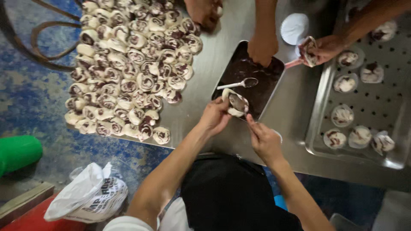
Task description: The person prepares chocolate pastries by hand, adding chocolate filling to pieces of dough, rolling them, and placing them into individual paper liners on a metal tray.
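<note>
So the left hand (215, 116) held a flattened piece of swirled dough (235, 104) in its fingers, at the near edge of the dark tray of chocolate filling (257, 85). Right hand (264, 139) was just right of it, fingers pinched narrow on a spoon (238, 102) pressed onto the dough; spoon handle mostly hidden. A second, white spoon (237, 84) lay in the filling, far side of the dough. Left on the steel table (205, 77) sat a big pile of swirled dough pieces (128, 68). Right side had a perforated baking tray (372, 102) with several dough pieces in paper cups (342, 115). Far side, another person's hand (262, 48) touched the filling tray's far rim, and a further hand (327, 48) held a dough piece. Near left on the floor were a white plastic bag (87, 194) and a green object (19, 152).
</note>
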